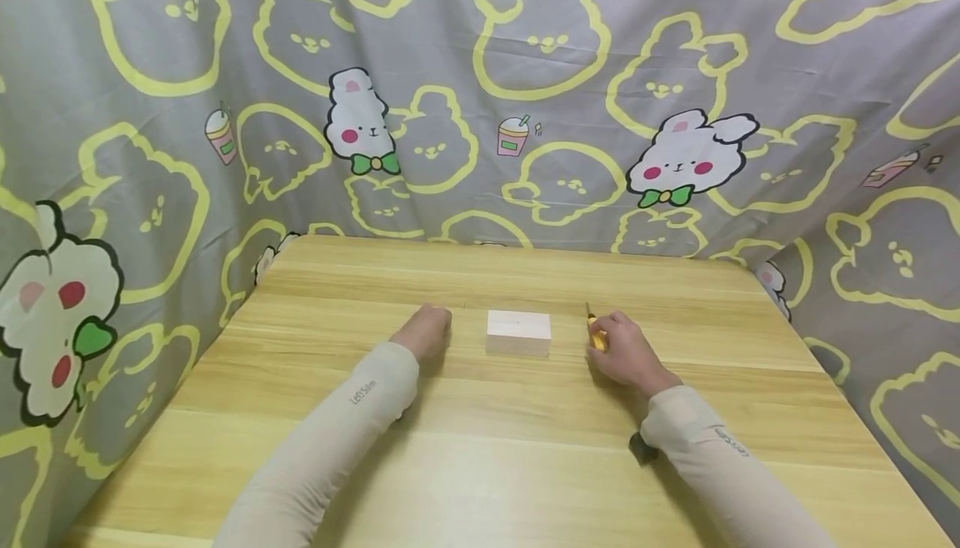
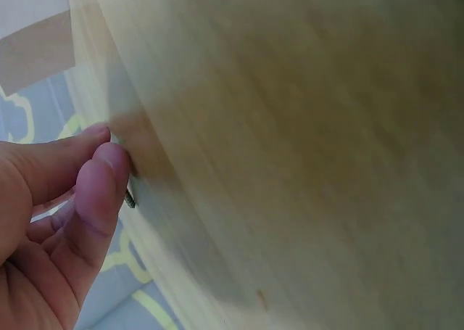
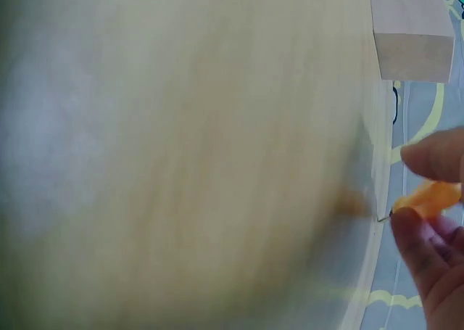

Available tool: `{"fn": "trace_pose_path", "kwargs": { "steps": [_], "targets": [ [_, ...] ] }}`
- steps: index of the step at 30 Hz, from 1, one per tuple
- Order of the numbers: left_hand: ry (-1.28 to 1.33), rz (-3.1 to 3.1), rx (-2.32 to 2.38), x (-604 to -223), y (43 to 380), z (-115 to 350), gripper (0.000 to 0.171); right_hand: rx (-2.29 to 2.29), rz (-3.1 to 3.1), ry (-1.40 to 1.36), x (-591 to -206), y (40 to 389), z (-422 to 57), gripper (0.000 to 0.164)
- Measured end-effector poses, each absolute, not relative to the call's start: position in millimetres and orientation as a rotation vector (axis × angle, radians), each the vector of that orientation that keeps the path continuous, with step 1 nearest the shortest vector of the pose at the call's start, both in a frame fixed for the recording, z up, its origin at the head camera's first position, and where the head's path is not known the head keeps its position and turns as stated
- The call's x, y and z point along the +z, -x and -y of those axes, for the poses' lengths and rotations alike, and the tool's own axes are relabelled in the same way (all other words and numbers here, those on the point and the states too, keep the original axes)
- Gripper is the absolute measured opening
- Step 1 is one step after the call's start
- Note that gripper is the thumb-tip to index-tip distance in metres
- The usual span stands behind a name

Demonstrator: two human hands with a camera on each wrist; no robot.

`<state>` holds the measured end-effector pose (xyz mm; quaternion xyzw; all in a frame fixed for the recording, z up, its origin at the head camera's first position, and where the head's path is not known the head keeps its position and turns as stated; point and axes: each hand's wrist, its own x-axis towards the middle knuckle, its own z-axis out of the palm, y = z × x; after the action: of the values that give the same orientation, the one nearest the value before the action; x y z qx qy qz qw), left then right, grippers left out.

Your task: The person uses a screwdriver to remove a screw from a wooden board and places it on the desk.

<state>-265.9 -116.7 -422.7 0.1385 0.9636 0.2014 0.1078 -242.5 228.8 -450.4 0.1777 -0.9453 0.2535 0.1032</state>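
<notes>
A pale wooden block [image 1: 518, 333] lies on the table between the two hands. To its left, my left hand [image 1: 424, 332] is low over the tabletop. In the left wrist view, its thumb and fingers pinch a small screw [image 2: 130, 199], whose threaded end sticks out below the fingertips; the rest is hidden. My right hand [image 1: 628, 353], right of the block, holds a small screwdriver by its yellow-orange handle [image 3: 429, 197]. The thin shaft of the screwdriver [image 1: 590, 311] points away from me, toward the back of the table. Both hands are apart from the block.
The wood-grain table [image 1: 495, 465] stretches in front of me on all sides of the block. A grey curtain [image 1: 442, 57] with yellow outlines and cartoon animals hangs behind the table and along both sides. A small dark object [image 1: 642, 448] shows under the right cuff.
</notes>
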Motion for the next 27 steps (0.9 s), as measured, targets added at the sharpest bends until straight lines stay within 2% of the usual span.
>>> {"fn": "trace_pose_path", "kwargs": {
  "steps": [10, 27],
  "targets": [
    [-0.411, -2.834, 0.554, -421.1, 265.2, 114.9, 0.021, 0.697, 2.957, -0.430, -446.5, 243.5, -223.9, 0.023],
    [-0.454, -2.857, 0.503, -423.0, 267.9, 111.4, 0.016, 0.759, 3.099, -0.334, -446.8, 243.4, -227.2, 0.034]
  ]
}}
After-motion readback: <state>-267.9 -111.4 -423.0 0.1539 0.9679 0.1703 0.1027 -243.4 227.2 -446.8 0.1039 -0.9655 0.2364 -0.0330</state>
